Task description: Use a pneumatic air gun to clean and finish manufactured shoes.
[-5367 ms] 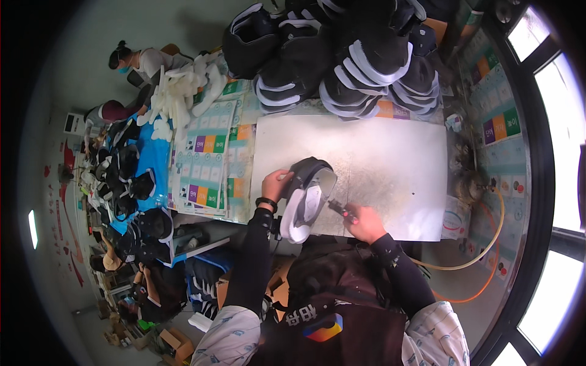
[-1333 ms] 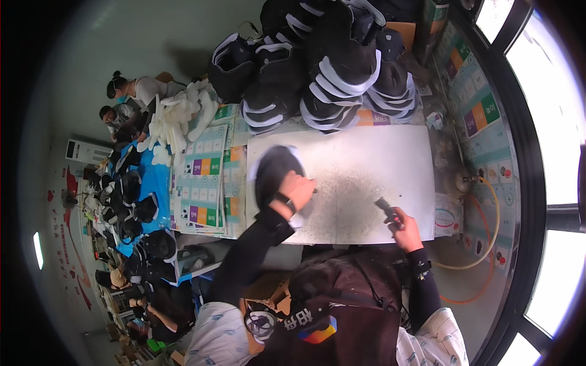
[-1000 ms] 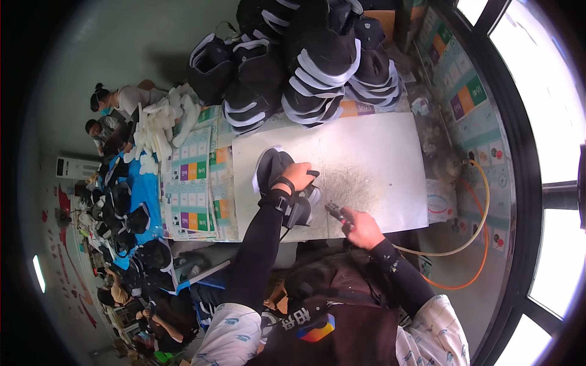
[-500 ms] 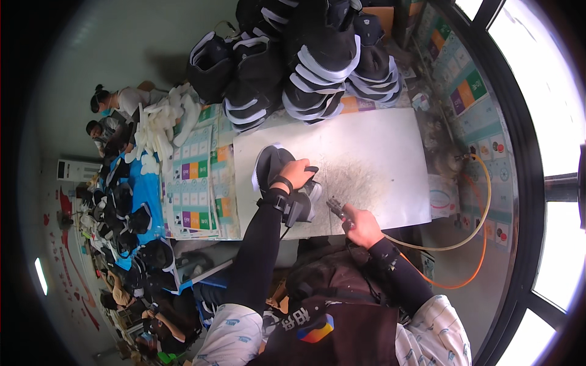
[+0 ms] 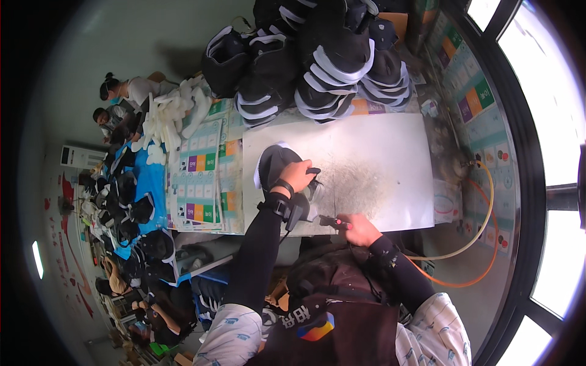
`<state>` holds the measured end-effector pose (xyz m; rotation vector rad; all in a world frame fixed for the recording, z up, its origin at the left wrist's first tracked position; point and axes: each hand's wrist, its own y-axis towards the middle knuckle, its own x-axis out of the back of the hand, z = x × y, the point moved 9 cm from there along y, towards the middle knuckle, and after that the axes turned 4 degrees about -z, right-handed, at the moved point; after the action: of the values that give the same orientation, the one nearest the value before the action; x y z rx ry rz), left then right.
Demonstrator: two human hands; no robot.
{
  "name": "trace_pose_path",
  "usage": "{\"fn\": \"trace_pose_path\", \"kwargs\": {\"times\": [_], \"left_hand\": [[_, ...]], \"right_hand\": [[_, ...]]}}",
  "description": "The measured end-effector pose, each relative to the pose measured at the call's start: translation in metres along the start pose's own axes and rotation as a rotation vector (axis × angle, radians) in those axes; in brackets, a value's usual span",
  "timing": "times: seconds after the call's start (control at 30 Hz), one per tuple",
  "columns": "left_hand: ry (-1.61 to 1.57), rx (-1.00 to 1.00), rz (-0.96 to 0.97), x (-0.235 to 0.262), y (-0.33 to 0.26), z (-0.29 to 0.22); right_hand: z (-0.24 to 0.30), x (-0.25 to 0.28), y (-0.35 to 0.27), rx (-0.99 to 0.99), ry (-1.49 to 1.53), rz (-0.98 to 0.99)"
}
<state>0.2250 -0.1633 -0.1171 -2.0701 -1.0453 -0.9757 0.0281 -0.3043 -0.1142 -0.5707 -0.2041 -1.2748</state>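
Observation:
My left hand (image 5: 295,176) is closed on a black shoe upper (image 5: 276,161) with pale trim, held over the left part of a white board (image 5: 400,152). The fingers hide part of the upper. My right hand (image 5: 361,230) is wrapped round a small metal hand tool (image 5: 331,222) with a jaw-like tip and some red on its body. The tip points left, close to the lower end of the upper. I cannot tell whether they touch.
Piled black shoe uppers (image 5: 334,61) stand behind the board. Fine dark scraps (image 5: 357,183) lie across its middle. A yellowish hose (image 5: 486,213) and an orange hose (image 5: 470,283) loop at the right. White foot-shaped pieces (image 5: 174,116) lie at the far left, near two seated people.
My right hand has turned the tool's tip from pointing up and away to pointing left, nearer the upper's lower end. My left hand keeps its hold; the whole view has shifted slightly.

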Motion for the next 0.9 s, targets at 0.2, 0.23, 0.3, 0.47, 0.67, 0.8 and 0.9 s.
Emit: {"fn": "trace_pose_path", "kwargs": {"times": [0.2, 0.23, 0.3, 0.47, 0.67, 0.8, 0.9], "left_hand": [[0.616, -0.216, -0.232, 0.067, -0.067, -0.025], [0.663, -0.255, -0.333, 0.081, -0.083, -0.04], [0.71, -0.347, -0.431, 0.082, -0.103, -0.067], [0.408, -0.252, -0.321, 0.02, -0.059, -0.051], [-0.028, 0.031, -0.316, 0.008, -0.022, -0.025], [-0.055, 0.05, -0.316, 0.009, -0.013, -0.025], [-0.029, 0.044, -0.324, 0.005, -0.015, -0.03]], "right_hand": [[-0.01, 0.047, -0.016, -0.19, 0.441, -0.06], [-0.004, 0.06, -0.019, -0.185, 0.456, -0.076], [-0.004, 0.064, -0.02, -0.269, 0.479, -0.035], [0.001, 0.062, -0.005, -0.05, 0.158, -0.143], [-0.011, 0.047, 0.015, -0.053, -0.052, -0.257], [-0.02, 0.039, 0.026, -0.052, -0.066, -0.253], [-0.02, 0.037, 0.031, -0.028, -0.098, -0.21]]}}
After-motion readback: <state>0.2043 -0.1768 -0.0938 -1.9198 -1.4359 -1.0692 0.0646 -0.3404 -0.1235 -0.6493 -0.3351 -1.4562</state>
